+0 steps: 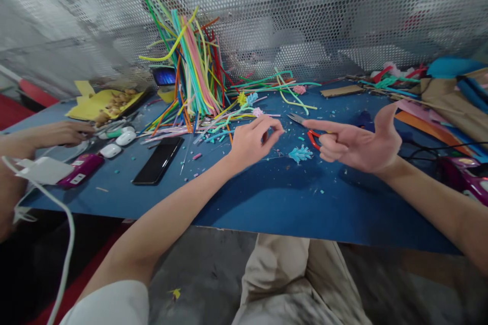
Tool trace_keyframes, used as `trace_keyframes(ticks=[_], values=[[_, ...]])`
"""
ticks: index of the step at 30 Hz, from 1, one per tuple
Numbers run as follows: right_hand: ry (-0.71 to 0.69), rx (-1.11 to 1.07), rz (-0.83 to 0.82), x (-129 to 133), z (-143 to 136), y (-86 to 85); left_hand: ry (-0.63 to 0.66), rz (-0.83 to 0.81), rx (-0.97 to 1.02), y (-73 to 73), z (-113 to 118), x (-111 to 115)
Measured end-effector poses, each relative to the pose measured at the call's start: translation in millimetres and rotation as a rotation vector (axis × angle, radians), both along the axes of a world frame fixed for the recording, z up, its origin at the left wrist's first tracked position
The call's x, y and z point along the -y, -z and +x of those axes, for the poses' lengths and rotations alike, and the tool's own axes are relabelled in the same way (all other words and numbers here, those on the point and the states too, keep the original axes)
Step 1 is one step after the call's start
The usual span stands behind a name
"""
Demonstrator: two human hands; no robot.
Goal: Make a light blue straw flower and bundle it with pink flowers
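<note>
My left hand (254, 138) hovers over the table's middle, thumb and forefinger closed in a pinch. Whatever lies between those fingertips is too small to make out. My right hand (358, 144) is held to the right, thumb raised and forefinger stretched out, the other fingers curled. Pliers with red handles (313, 139) are partly hidden behind it; I see no firm grip on them. Between my hands lies a light-blue fuzzy flower (300, 154) with a thin stem. Beyond my left hand are small yellow (241, 98), blue (252, 99) and pink (257, 111) fuzzy flowers.
A large bundle of coloured pipe cleaners (194, 66) stands against the perforated metal panel (305, 20). A black phone (158, 161) lies left, near white earbud cases (118, 143) and another person's hand (63, 133). Cardboard and coloured strips (446, 96) crowd the right. Scraps dot the blue table (244, 203).
</note>
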State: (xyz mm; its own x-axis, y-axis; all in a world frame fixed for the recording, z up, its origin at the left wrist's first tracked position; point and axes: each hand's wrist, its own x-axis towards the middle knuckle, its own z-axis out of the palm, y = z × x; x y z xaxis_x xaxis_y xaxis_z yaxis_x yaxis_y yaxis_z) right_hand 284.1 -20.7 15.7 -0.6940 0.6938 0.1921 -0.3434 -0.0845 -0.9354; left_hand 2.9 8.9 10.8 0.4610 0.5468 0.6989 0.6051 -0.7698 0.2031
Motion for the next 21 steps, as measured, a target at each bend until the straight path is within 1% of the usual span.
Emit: trace_keyframes(ticks=[3, 6, 8, 11, 14, 16, 21], values=[[0.148, -0.039, 0.011, -3, 6, -3.6, -0.082, -0.001, 0.043, 0.0, -10, -14], [0.291, -0.042, 0.055, -8, 15, -2.9, -0.107, -0.006, 0.075, -0.2, -18, -25], [0.352, -0.024, 0.119, -11, 21, -0.5, -0.115, -0.03, 0.04, 0.7, -21, -30], [0.34, -0.015, 0.233, -18, 27, 4.3, -0.128, -0.095, -0.071, 4.3, -22, -36], [0.308, -0.017, 0.28, -22, 30, 7.7, -0.169, -0.167, -0.15, 9.0, -24, -42], [0.311, -0.018, 0.283, -23, 30, 8.3, -0.188, -0.191, -0.149, 11.3, -26, -46], [0.292, -0.081, 0.265, -22, 26, 5.7, -0.213, -0.149, -0.103, 15.1, -33, -54]])
